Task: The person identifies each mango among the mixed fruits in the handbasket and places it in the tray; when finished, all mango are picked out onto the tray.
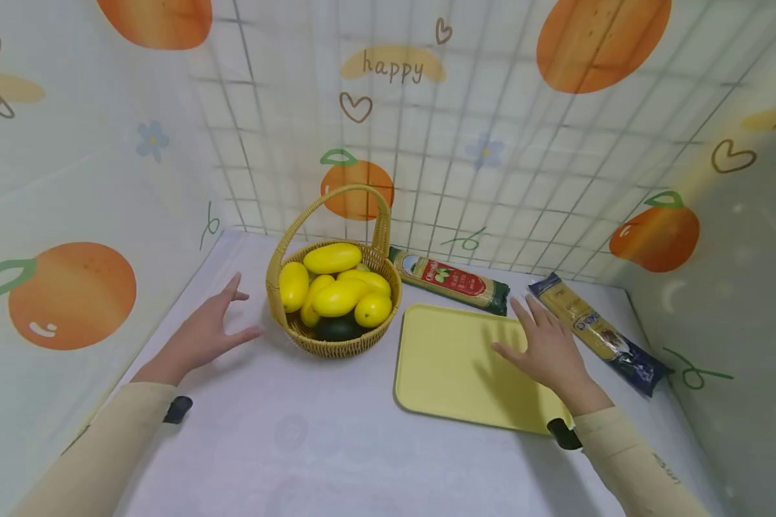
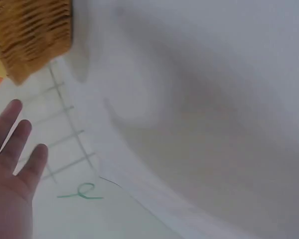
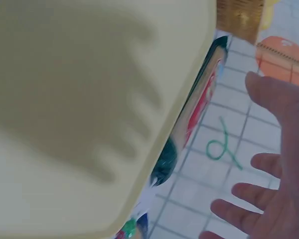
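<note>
A wicker basket (image 1: 336, 349) with a tall handle stands at the back of the table, heaped with yellow oval fruits (image 1: 338, 297) and a dark green one (image 1: 338, 328) low at the front. My left hand (image 1: 207, 330) hovers to the left of it, fingers spread, touching nothing. Over the right part of a yellow tray (image 1: 449, 359) is my right hand (image 1: 550, 352), its fingers apart and holding nothing; its shadow falls on the tray. In the right wrist view the tray (image 3: 189, 94) fills the left side.
Behind the tray lies a green-ended pasta packet (image 1: 453, 280) with a red label. A blue and gold packet (image 1: 601, 334) lies slanted at the right. Cloth-covered walls (image 1: 465, 215) printed with oranges enclose the white tabletop (image 1: 284, 431) at the back and sides.
</note>
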### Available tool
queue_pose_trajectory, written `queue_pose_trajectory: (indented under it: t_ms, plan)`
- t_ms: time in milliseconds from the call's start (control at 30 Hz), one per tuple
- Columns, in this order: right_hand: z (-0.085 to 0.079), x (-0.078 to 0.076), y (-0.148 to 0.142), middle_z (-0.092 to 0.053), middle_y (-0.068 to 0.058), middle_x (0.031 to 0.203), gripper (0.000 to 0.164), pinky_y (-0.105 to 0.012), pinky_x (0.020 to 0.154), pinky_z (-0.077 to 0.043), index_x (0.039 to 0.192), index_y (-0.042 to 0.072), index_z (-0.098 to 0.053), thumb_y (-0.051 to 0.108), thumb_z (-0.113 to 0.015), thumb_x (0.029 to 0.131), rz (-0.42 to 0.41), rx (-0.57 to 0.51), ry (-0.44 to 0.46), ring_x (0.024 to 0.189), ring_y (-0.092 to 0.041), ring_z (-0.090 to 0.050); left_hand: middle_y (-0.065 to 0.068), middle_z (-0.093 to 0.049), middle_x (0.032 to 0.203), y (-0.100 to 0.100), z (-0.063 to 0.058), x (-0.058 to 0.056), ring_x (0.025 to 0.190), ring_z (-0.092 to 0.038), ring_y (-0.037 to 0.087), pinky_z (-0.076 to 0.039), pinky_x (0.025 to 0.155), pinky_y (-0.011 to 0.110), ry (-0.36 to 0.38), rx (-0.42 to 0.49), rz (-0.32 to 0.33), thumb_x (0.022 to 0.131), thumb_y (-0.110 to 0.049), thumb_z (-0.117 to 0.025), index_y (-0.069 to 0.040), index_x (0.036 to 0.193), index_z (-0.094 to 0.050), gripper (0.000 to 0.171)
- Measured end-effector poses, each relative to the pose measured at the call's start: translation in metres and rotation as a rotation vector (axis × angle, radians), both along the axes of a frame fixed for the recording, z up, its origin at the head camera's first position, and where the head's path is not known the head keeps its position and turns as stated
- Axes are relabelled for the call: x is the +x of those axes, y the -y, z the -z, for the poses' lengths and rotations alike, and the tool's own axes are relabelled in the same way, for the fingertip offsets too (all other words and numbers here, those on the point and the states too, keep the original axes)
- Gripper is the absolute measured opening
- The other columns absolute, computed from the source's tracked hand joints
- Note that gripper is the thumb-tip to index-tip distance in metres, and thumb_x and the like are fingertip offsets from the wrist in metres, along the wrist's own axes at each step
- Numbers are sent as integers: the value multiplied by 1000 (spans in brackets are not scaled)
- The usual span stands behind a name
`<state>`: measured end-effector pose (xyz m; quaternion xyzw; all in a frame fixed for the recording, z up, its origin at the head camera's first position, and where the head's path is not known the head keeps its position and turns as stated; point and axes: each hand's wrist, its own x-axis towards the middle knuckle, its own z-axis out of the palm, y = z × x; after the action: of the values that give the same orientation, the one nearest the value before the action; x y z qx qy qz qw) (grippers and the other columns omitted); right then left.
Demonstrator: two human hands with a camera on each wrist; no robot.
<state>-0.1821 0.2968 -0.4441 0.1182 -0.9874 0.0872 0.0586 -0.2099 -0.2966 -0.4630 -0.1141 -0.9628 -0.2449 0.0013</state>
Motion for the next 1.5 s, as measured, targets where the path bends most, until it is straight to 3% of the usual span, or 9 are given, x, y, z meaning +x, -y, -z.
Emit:
queue_pose_trajectory:
  t_ms: [133,300,500,667,867,1067,1300,1400,1500]
  plan:
    - [-13,2,15,-39,-28,154,89,-70,101,-44,157,5,-36,56,-69,92,-20,-59,34,129,-54,-48,15,-51,149,-8,-12,6,138,-42,46,-35,110,69,-32,84,-19,90,-58,-71,-15,165,-11,105]
    - [-25,4,38,-48,-31,144,84,-67,94,-51,156,6,-39,53,-70,93,-50,-110,87,122,-51,-55,13,-54,147,-28,-30,10,128,-56,42,-45,107,62,-132,190,-1,91,-48,-74,-23,164,-21,93]
    - [-28,1,72,-48,-21,150,79,-61,97,-52,154,10,-44,53,-70,93,-83,-210,144,125,-43,-57,17,-64,134,-53,-44,10,106,-71,36,-59,90,50,-365,259,56,91,-21,-79,-23,161,-32,85]
    - [-29,-10,109,-48,-16,151,72,-55,96,-55,151,13,-48,47,-74,92,-122,-312,139,120,-37,-61,14,-73,118,-63,-47,4,93,-75,31,-64,77,48,-513,235,82,86,-10,-82,-28,159,-36,88]
    - [-24,-26,155,-53,-10,144,70,-49,102,-54,149,12,-50,44,-76,91,-192,-372,139,121,-31,-59,15,-69,128,-67,-48,3,94,-75,31,-64,75,44,-525,272,98,87,-7,-81,-29,158,-38,86]
    - [-17,-35,195,-55,-9,140,69,-48,109,-48,144,12,-55,47,-77,89,-236,-314,110,124,-31,-55,15,-65,135,-69,-48,4,96,-75,30,-64,77,39,-528,313,104,88,-5,-79,-28,157,-40,82]
    - [-3,-46,220,-59,-7,135,68,-44,100,-53,137,11,-58,54,-76,87,-215,-160,-4,114,-27,-59,14,-71,124,-70,-45,4,94,-75,30,-64,76,39,-537,317,92,88,-7,-80,-29,157,-41,82]
    - [-3,-48,222,-61,-8,132,62,-41,96,-54,135,10,-59,49,-75,89,-211,-164,-3,109,-26,-59,13,-70,127,-70,-45,4,95,-75,30,-64,76,39,-534,319,90,88,-7,-80,-29,157,-41,82]
    - [-7,-48,223,-66,-7,124,56,-36,81,-55,133,10,-61,43,-74,90,-212,-215,1,96,-23,-58,13,-68,132,-69,-45,4,95,-75,30,-64,76,40,-531,317,84,89,-7,-79,-30,157,-41,81]
